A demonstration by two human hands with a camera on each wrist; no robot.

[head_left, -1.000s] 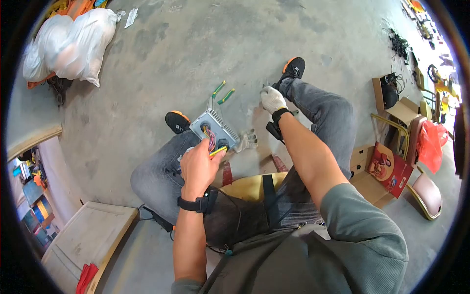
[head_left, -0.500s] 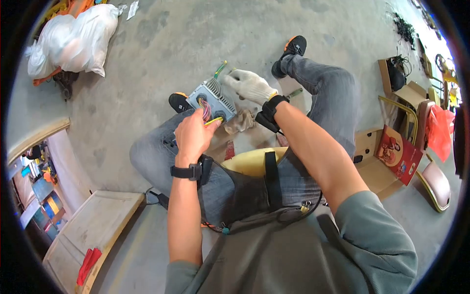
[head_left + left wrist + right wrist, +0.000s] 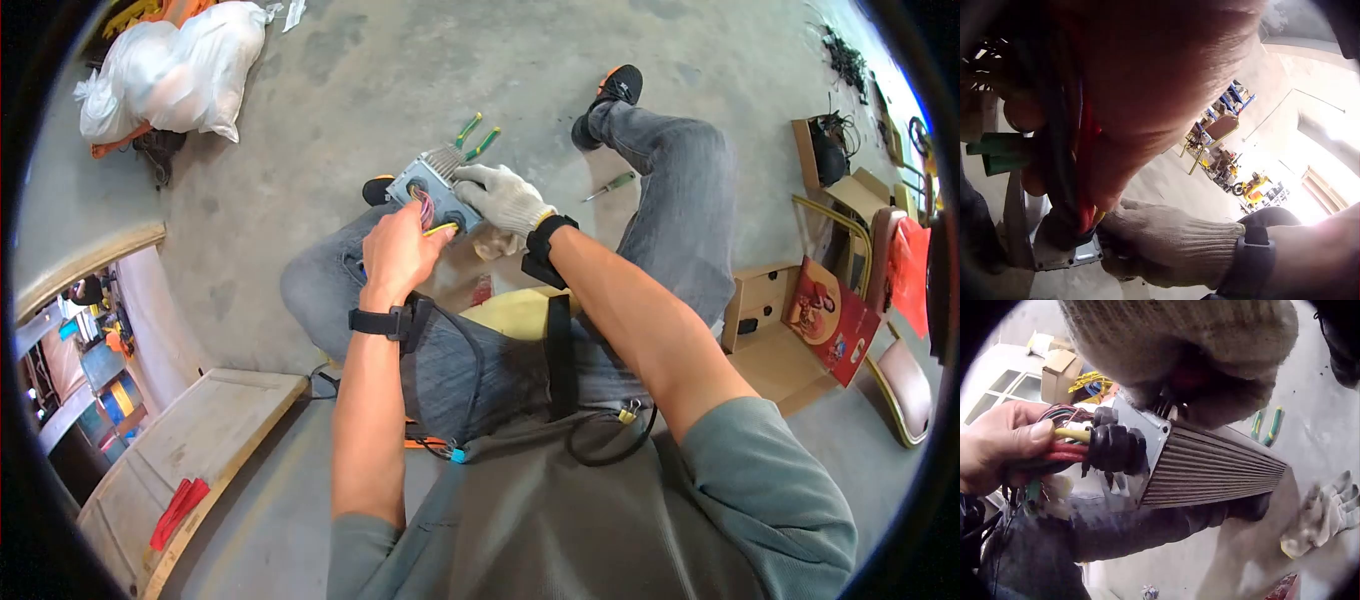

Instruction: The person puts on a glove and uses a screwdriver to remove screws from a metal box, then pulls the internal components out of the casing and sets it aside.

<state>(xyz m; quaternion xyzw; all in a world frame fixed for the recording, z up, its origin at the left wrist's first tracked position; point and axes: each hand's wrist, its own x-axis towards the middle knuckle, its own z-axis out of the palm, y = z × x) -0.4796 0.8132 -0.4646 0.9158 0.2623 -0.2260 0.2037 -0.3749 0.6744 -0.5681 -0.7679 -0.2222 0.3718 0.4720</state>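
My bare left hand (image 3: 393, 250) pinches a bundle of coloured wires (image 3: 1069, 450) where it leaves black cable glands on a finned metal box (image 3: 410, 187). A yellow wire lies under the thumb in the right wrist view. My right hand (image 3: 505, 198), in a white knit glove, grips the right side of the box, with curled fingers at its upper edge in the right wrist view (image 3: 1179, 350). The box is tilted over my left leg, wire end toward me. Just beyond it lie green-handled pliers (image 3: 483, 143) on the floor, their jaws hidden behind the box.
A screwdriver (image 3: 610, 187) lies on the floor by my right leg. Another knit glove (image 3: 1316, 522) lies below the box. An open cardboard box (image 3: 765, 345) and a chair (image 3: 897, 385) stand at right. White bags (image 3: 180, 75) sit far left, a wooden panel (image 3: 190, 450) near left.
My right hand has come from the floor near my right shoe, leftward to the metal box, and now grips it. The left hand keeps its hold on the wires.
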